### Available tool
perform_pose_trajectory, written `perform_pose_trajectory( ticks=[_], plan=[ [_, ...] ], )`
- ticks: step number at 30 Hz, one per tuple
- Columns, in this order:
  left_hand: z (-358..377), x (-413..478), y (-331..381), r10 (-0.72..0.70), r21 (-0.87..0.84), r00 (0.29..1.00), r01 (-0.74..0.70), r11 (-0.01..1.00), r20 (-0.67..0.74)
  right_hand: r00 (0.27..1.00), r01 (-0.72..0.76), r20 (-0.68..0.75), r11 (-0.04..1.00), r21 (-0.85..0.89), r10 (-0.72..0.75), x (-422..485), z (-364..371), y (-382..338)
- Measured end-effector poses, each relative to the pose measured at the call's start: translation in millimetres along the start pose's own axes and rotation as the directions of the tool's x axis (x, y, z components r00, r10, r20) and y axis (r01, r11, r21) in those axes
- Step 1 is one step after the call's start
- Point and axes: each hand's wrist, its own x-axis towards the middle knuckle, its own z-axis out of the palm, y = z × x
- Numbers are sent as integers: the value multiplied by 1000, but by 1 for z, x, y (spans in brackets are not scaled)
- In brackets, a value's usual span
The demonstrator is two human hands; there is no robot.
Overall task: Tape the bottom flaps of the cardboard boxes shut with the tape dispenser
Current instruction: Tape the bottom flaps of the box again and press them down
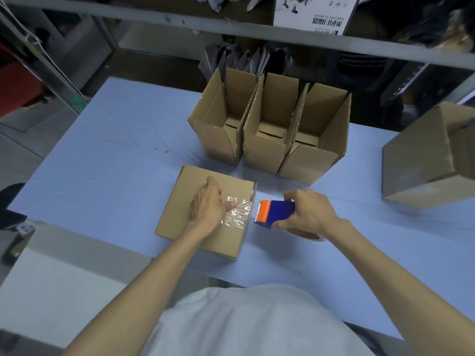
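A closed cardboard box was set on the blue-covered table, bottom face up, near the person. The left hand was laid flat on that face, fingers straight and pressed together, with the thumb pressed onto a wrinkled strip of clear tape. The strip was carried to the right edge of the box. Just beside that edge, apart from the cardboard, the blue and orange tape dispenser was gripped in the right hand, whose fingers were curled round its body; its tape roll was partly seen beneath the wrist.

Farther back, three open boxes were stood upright in a row, side walls touching: the left box, the middle box and the right box. Only their folded bottom flaps were seen inside. A fifth box was tilted at the far right edge of the view; what held it could not be told.

A narrow strip of table was left between the near box and the row. A broad stretch of cloth was seen to the left, and more to the right of the dispenser. A grey shelf rail was run across the far side, above the row
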Motion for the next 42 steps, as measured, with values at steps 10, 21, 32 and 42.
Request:
perform_pose_trajectory(
  ticks=[10, 21, 32, 42],
  plan=[
    [1, -6, -6, 181, -69, 981, -185, 980, -64, 999, -33, 3, 953, -302, 35, 1, 23, -35],
    [7, -18, 16, 496, 418, 774, -631, 654, 393, 930, -337, -208, 930, -147, 303, -12, 54, -11],
    [19, 28, 63, 249, 524, 900, -414, 744, 358, 888, -355, -257, 924, 144, 382, -17, 81, -15],
    [-59, -4, 76, 130, -267, 954, -204, 942, -271, 949, -144, 31, 342, 929, 315, -45, 25, -47]
  ],
)
